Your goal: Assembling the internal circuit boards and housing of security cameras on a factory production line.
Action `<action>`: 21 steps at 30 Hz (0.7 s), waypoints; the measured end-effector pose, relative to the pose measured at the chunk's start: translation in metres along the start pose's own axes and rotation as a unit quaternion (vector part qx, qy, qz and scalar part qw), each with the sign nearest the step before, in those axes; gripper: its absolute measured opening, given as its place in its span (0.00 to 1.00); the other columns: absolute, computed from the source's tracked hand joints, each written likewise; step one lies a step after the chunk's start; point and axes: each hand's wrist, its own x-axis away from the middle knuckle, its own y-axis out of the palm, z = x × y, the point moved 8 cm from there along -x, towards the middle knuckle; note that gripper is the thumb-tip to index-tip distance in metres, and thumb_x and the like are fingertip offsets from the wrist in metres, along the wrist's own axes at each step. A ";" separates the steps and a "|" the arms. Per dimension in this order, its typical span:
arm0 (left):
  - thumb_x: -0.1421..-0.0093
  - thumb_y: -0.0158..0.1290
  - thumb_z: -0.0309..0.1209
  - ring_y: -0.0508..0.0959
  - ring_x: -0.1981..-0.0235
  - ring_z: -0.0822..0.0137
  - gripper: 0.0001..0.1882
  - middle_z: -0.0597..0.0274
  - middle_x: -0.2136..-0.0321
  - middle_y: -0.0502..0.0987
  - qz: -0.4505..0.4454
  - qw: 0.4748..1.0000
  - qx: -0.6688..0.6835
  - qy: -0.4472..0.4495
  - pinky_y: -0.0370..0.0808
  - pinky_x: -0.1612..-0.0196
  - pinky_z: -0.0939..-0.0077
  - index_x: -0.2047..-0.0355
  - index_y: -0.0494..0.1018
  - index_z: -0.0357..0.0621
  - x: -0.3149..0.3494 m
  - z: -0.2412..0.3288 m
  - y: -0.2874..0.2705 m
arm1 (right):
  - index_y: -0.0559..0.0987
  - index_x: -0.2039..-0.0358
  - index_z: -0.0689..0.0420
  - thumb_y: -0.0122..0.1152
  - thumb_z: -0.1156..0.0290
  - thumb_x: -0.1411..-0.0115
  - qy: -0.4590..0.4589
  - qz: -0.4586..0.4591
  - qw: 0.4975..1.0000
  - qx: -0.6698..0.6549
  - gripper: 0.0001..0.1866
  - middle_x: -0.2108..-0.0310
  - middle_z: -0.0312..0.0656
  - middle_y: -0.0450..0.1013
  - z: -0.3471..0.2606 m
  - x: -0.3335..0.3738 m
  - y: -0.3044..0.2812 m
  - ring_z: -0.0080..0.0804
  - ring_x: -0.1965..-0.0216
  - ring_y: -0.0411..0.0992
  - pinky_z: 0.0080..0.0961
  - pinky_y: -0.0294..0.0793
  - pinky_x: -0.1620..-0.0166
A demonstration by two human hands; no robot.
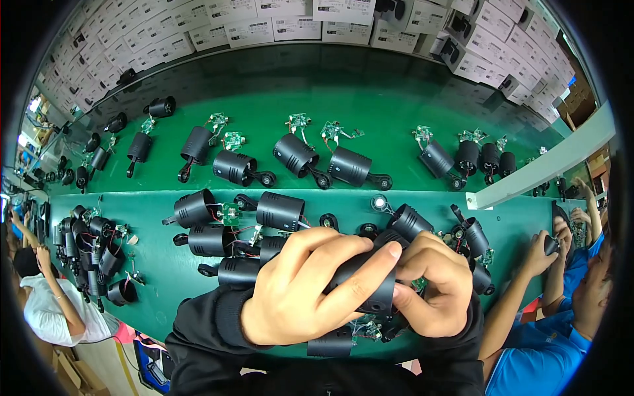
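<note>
My left hand (304, 284) is wrapped around a black cylindrical housing (376, 297), its index finger stretched along the side. At the housing's right end, my right hand (436, 284) has its fingers curled and pinched. Whatever they grip there is mostly hidden; a bit of green shows beside them. More slotted black housings, such as one (281, 210) above my left hand and another (211, 240) to its left, lie around on the green table. A green circuit board (230, 214) hangs on wires from one of them. Below my hands lies another housing (330, 344) near a wired board (367, 329).
A raised green ledge behind holds a row of housings (296, 155) with wired boards. White boxes (297, 28) are stacked at the back. A pale metal bar (548, 158) slants in at right. A heap of housings (92, 254) lies left. People (548, 343) work on both sides.
</note>
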 end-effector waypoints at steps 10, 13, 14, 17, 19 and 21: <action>0.56 0.57 0.26 0.76 0.67 0.63 0.16 0.57 0.63 0.75 0.025 0.996 -0.012 0.081 0.75 0.67 0.79 0.63 0.76 0.40 0.001 0.010 -0.013 | 0.79 0.72 0.61 0.66 0.76 0.57 -0.093 0.007 0.986 0.140 0.09 0.74 0.37 0.71 -0.038 0.001 -0.001 0.28 0.75 0.64 0.19 0.66 0.71; 0.58 0.56 0.27 0.77 0.67 0.62 0.18 0.55 0.62 0.75 0.040 0.995 0.088 0.038 0.76 0.67 0.79 0.63 0.75 0.38 -0.002 0.007 -0.012 | 0.80 0.70 0.61 0.67 0.75 0.56 -0.102 0.025 0.985 0.138 0.11 0.72 0.37 0.71 -0.043 0.009 -0.006 0.27 0.74 0.64 0.18 0.66 0.71; 0.59 0.57 0.27 0.77 0.68 0.61 0.19 0.54 0.62 0.75 0.052 0.984 0.172 -0.014 0.76 0.67 0.78 0.63 0.74 0.37 -0.001 0.001 -0.011 | 0.80 0.69 0.61 0.67 0.75 0.57 -0.111 0.041 0.986 0.115 0.11 0.72 0.36 0.71 -0.046 0.013 -0.009 0.26 0.74 0.65 0.18 0.66 0.71; 0.61 0.57 0.28 0.78 0.68 0.58 0.22 0.51 0.63 0.75 0.072 0.932 0.334 -0.117 0.76 0.67 0.77 0.63 0.73 0.34 0.005 -0.011 -0.004 | 0.81 0.68 0.60 0.68 0.74 0.57 -0.127 0.075 0.987 0.067 0.13 0.71 0.36 0.71 -0.047 0.019 -0.016 0.25 0.73 0.65 0.17 0.66 0.71; 0.64 0.56 0.33 0.74 0.61 0.57 0.29 0.46 0.59 0.71 0.051 0.935 0.339 -0.094 0.71 0.58 0.73 0.58 0.68 0.33 0.007 -0.007 -0.002 | 0.81 0.68 0.59 0.68 0.74 0.57 -0.132 0.090 0.985 0.060 0.13 0.72 0.35 0.71 -0.048 0.018 -0.021 0.24 0.73 0.65 0.16 0.66 0.71; 0.66 0.56 0.37 0.70 0.54 0.55 0.37 0.42 0.55 0.68 0.029 0.936 0.344 -0.071 0.65 0.50 0.69 0.53 0.63 0.31 0.008 -0.003 0.000 | 0.81 0.68 0.58 0.69 0.74 0.58 -0.137 0.105 0.984 0.054 0.14 0.72 0.35 0.71 -0.049 0.019 -0.027 0.24 0.74 0.65 0.15 0.66 0.71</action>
